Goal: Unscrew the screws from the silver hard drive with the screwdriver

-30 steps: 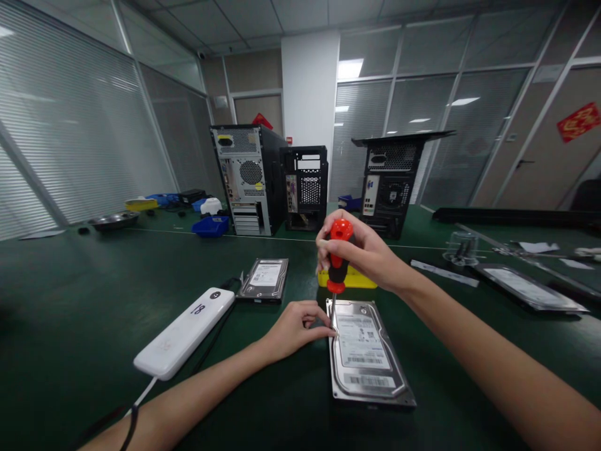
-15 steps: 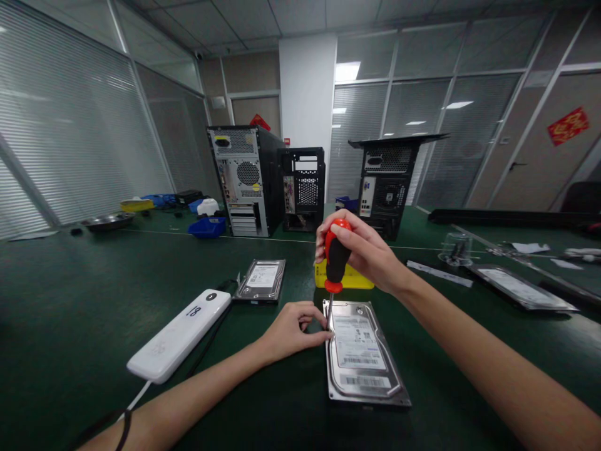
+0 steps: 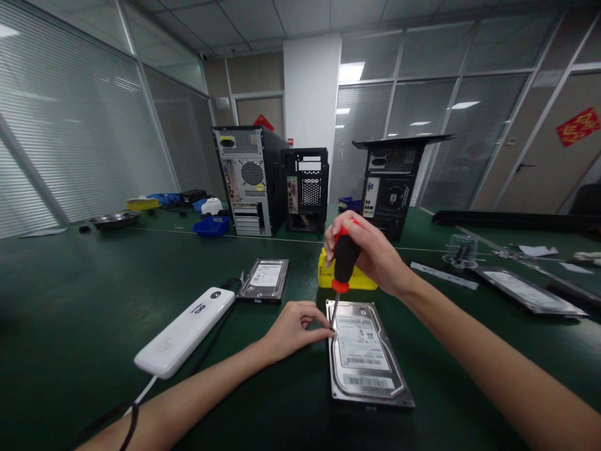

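Observation:
A silver hard drive (image 3: 364, 357) with a white label lies flat on the green table in front of me. My right hand (image 3: 364, 247) is wrapped round the red and black handle of a screwdriver (image 3: 346, 260), held from above. The screwdriver leans slightly, its shaft running down to the drive's left edge. There my left hand (image 3: 300, 329) has thumb and forefinger closed in a pinch at the tip. Whatever small thing is between those fingertips is hidden. Just behind the drive stands a yellow box (image 3: 328, 275), partly covered by my right hand.
A second hard drive (image 3: 265, 280) and a white power bank (image 3: 185, 332) marked 18 lie to the left. On the right are another drive (image 3: 528, 291), a clear cup (image 3: 461, 250) and a pale strip (image 3: 444, 275). Computer cases (image 3: 251, 181) and a blue tray (image 3: 211, 227) stand behind.
My right hand has rolled round the handle, covering more of its red top, and the screwdriver tilts a little more. My left hand keeps its pinch; the view has shifted slightly.

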`<state>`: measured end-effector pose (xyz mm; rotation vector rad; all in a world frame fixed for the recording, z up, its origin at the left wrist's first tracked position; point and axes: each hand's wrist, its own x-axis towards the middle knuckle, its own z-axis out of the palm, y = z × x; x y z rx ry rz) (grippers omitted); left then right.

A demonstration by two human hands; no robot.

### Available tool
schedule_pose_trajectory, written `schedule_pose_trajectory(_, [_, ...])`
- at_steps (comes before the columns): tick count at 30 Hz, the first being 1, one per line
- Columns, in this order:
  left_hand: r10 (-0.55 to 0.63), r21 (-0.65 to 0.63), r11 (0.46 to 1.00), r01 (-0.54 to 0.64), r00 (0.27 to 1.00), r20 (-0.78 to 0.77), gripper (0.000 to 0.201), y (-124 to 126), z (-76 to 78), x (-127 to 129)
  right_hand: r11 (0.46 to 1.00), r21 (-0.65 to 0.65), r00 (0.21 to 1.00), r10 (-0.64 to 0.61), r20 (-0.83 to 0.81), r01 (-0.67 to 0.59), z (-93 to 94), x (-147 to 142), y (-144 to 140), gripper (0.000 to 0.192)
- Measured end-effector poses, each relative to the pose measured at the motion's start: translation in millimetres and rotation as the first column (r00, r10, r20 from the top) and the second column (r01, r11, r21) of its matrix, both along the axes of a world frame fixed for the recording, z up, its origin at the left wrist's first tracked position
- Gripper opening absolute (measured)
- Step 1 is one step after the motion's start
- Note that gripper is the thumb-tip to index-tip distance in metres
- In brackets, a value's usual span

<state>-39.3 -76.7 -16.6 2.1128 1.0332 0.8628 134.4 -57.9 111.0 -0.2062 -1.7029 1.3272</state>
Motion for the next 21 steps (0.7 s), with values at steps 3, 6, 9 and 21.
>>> schedule_pose_trajectory(3, [-0.001, 0.008, 1.0, 0.002, 1.0, -0.013, 0.027, -0.7, 1.2, 0.2, 0.999, -0.009, 0.999, 0.047, -0.027, -0.048, -2.7, 2.2, 1.3, 0.028])
schedule_pose_trajectory(6, [-0.011, 0.009, 1.0, 0.012, 1.0, -0.019, 0.027, -0.7, 0.8, 0.1, 1.0, -0.008, 1.0, 0.012, -0.022, -0.012, -4.9, 3.4, 2.5, 0.026])
schedule_pose_trajectory(9, [-0.02, 0.029, 0.999, 0.021, 1.0, -0.015, 0.024, -0.6, -0.7, 0.1, 0.999, 0.005, 0.998, -0.049, -0.032, 0.049, -4.8, 1.8, 2.7, 0.02])
schedule_pose_trajectory(21, [-0.006, 0.103, 0.995, 0.01, 0.999, -0.039, 0.024, 0.8, -2.7, 0.2, 1.0, 0.002, 0.997, 0.014, -0.073, -0.014, -4.1, -3.9, -1.2, 0.008])
